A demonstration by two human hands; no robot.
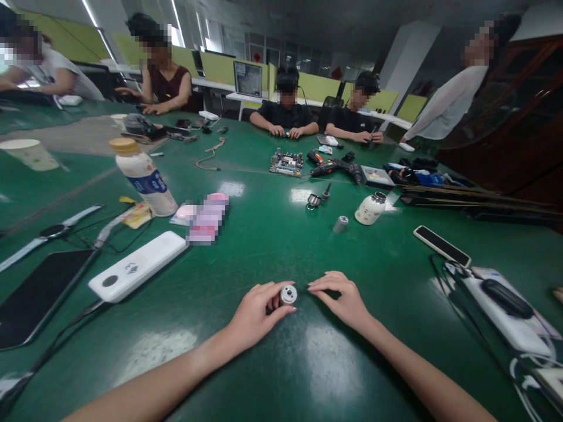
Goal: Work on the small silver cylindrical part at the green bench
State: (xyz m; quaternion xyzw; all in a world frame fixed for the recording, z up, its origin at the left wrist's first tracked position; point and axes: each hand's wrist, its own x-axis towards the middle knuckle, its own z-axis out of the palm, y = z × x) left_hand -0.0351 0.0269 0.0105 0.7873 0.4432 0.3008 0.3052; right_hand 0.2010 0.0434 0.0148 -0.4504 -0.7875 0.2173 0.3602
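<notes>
A: From my station, what does the left hand [258,309] have?

B: A small metal cylinder [288,294]. Thumb and fingers close on it from either side, and its round end, dark at the centre, faces my camera. I can't tell whether it touches the table [281,375].

A: Make that cylinder the clock's centre, twelve at the far side. Where's the right hand [345,298]?

B: At three, near it but not touching. I see its thumb and fingers brought nearly together at the tips; I can't tell whether they pinch anything tiny.

A: What else do I have around them?

B: A second metal cylinder [341,224] stands at one o'clock, with a cream bottle [370,209] beyond it, between one and two. A circuit board [287,162] lies far off at twelve. I have a white power strip [138,266] at nine, and a phone [442,246] well apart, between two and three.
</notes>
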